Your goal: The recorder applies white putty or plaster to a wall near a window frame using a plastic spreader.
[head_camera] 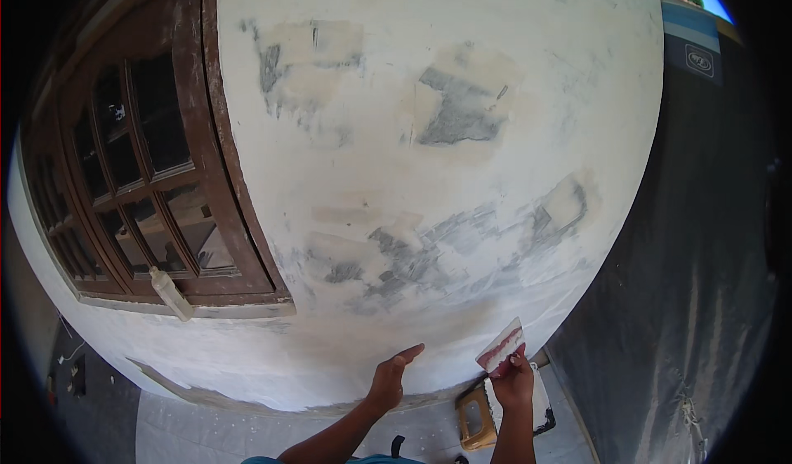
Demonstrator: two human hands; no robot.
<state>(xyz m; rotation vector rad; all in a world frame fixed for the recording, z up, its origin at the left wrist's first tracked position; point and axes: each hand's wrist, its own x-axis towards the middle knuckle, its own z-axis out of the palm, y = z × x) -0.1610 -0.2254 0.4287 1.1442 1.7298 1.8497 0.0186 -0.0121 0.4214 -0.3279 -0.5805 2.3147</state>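
My right hand [515, 386] grips a flat, reddish putty spreader [502, 348] smeared with white paste, its blade tilted up in front of the wall. Nothing is in my left hand [390, 378], which is held low before the wall with its fingers stretched out to the right; whether it touches the surface I cannot tell. Ahead stands a whitish plastered wall [383, 173] with grey and beige patches [464, 114] where the coat differs. Under my right hand, partly hidden by the forearm, is a white-smeared board or tray [539, 396] on a tan plastic stool [475, 417].
A brown wooden window [192, 210] with glass panes is set in the wall at left. On its sill leans a plastic bottle [171, 294]. A dark wall or panel [693, 229] borders the right side. Grey floor tiles [204, 427] bear white specks.
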